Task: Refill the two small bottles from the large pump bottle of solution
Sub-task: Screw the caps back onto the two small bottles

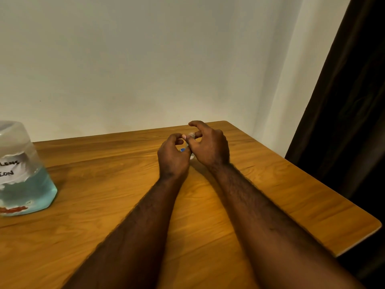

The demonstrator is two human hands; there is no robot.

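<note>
Small bottle (191, 135) pinched between left grip (173, 157) and right grip (210, 147); pump bottle (23, 170) stands well apart.

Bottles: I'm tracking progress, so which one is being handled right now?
The small clear bottle, held between the left hand and right hand; the large bottle of blue solution stands untouched at far left.

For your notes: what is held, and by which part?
Right hand grips a small clear bottle by its upper part; left hand curls its fingers round a blue cap.

Both forearms (256, 205) bare, hairy; hands (174, 161) bare.
</note>
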